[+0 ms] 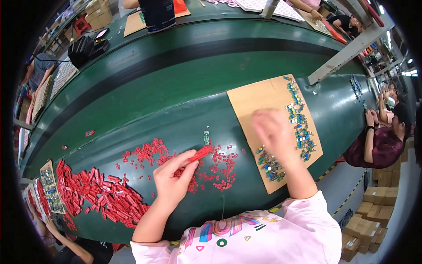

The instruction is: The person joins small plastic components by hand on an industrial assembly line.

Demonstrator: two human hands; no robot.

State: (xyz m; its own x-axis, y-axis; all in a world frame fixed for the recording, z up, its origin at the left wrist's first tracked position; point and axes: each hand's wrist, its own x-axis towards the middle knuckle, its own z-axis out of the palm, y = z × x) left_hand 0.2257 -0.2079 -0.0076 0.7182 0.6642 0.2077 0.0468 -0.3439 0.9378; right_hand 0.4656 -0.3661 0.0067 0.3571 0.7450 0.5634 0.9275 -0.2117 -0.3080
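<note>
My left hand (170,179) pinches a long red plastic casing (201,153) between thumb and fingers, above the green table. Small red plastic pieces (224,165) lie scattered under and around it. Just beyond is a small green strip (206,137). To the left spreads a large heap of long red casings (105,196). My right hand (271,126) hovers over a tan cardboard sheet (246,99), its fingers smeared by motion. On that sheet sit small wired electronic parts in blue, green and yellow: a long row (301,123) along its right side and a cluster (270,166) nearest me.
A green belt (206,66) runs across beyond my work surface. A pale metal post (340,57) rises at the right. One co-worker in a dark red shirt (365,145) sits at the right. Far across stands a dark container (157,16). Cardboard boxes (360,229) are stacked at lower right.
</note>
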